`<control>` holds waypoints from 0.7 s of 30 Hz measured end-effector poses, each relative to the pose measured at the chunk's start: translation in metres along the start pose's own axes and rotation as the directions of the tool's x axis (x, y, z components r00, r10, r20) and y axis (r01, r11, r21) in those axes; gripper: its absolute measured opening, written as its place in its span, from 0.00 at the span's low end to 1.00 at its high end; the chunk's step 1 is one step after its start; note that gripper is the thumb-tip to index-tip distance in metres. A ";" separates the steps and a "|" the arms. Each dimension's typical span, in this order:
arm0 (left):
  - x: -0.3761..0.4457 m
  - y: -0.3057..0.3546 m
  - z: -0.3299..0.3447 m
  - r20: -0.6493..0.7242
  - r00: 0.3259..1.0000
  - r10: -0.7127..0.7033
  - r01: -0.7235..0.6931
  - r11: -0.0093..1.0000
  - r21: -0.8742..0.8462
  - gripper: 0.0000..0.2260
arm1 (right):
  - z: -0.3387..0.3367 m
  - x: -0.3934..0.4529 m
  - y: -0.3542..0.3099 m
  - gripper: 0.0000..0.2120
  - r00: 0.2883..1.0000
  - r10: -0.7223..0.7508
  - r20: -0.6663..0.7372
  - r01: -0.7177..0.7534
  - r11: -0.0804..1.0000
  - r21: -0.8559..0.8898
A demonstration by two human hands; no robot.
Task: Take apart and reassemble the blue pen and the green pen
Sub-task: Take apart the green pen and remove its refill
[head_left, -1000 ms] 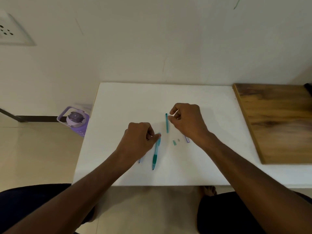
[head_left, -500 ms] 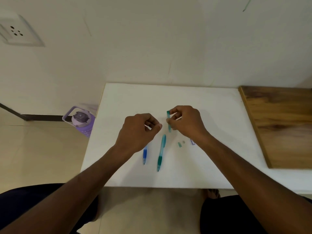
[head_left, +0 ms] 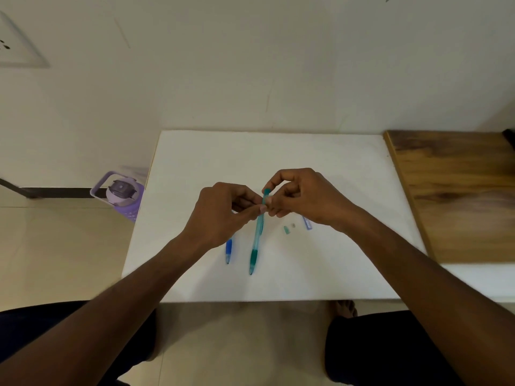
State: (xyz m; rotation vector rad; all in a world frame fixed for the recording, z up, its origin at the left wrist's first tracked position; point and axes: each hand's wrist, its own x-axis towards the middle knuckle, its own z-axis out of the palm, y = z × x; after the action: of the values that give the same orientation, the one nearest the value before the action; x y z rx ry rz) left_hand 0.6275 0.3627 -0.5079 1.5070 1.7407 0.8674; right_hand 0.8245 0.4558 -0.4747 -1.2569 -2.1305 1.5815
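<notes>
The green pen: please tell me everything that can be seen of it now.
The green pen has a clear teal barrel of what looks like plastic, a darker green grip and a pointed tip toward the person. It lies lengthwise on the white table, right of the blue pen. Its far end is between both hands: the right hand pinches a teal piece there, and the left hand meets it with its fingers. Whether that end is lifted cannot be told.

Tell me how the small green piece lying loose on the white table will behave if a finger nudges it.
The small green piece looks tiny and plastic, so probably very light and easily flicked. The white table looks smooth, so it may skid. It looks rounded, so it might roll toward the near edge.
</notes>
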 end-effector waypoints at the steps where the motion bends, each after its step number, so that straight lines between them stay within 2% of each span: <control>1: 0.000 0.000 0.000 -0.009 1.000 0.007 -0.007 1.000 0.001 0.03 | 0.000 0.000 0.000 0.06 1.000 -0.007 0.000 0.007 1.000 0.028; 5: -0.003 0.002 -0.002 -0.023 1.000 0.009 -0.009 1.000 -0.014 0.03 | 0.002 0.004 0.000 0.04 0.992 -0.023 -0.125 0.031 0.998 0.061; 8: -0.004 0.006 -0.003 -0.023 1.000 0.016 -0.016 1.000 -0.010 0.04 | 0.004 0.005 0.002 0.01 0.992 -0.009 -0.128 0.029 0.987 0.158; 10: -0.004 0.007 -0.003 -0.026 1.000 0.013 -0.014 1.000 -0.017 0.04 | 0.010 0.006 0.001 0.03 0.988 0.000 -0.153 0.033 0.977 0.212; 13: -0.004 0.006 -0.004 0.002 1.000 0.007 -0.007 0.998 0.066 0.06 | 0.010 0.010 0.000 0.08 0.974 0.067 -0.217 0.048 0.875 0.482; 14: -0.005 0.005 -0.003 0.013 1.000 -0.006 0.005 0.997 0.083 0.06 | 0.004 0.011 0.003 0.08 0.962 0.075 -0.261 0.066 0.869 0.490; 15: -0.008 0.004 -0.002 0.010 1.000 -0.027 0.026 0.996 0.084 0.06 | -0.002 0.013 0.007 0.06 0.945 0.047 -0.324 0.074 0.933 0.351; 16: -0.010 0.003 -0.002 -0.008 0.999 -0.044 0.045 0.996 0.076 0.06 | -0.008 0.014 0.013 0.04 0.925 -0.021 -0.379 0.056 0.995 0.080; 17: -0.011 0.003 -0.002 -0.033 0.998 -0.056 0.058 0.996 0.064 0.06 | -0.011 0.014 0.018 0.03 0.916 -0.104 -0.388 0.014 0.974 -0.228; 18: -0.012 0.003 -0.002 -0.058 0.996 -0.069 0.072 0.996 0.052 0.06 | -0.010 0.014 0.024 0.03 0.924 -0.158 -0.348 -0.021 0.888 -0.459; 19: -0.011 0.004 -0.003 -0.076 0.993 -0.085 0.089 0.995 0.044 0.06 | -0.006 0.014 0.028 0.04 0.943 -0.158 -0.292 -0.046 0.809 -0.586; 21: -0.011 0.007 -0.004 -0.090 0.990 -0.109 0.113 0.992 0.048 0.07 | 0.004 0.013 0.033 0.04 0.966 -0.094 -0.239 -0.085 0.762 -0.642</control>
State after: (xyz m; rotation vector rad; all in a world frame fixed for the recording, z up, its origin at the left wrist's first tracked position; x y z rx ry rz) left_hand 0.6290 0.3527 -0.4996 1.4094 1.9058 0.8477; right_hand 0.8309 0.4640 -0.5091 -1.5259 -2.5800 0.5915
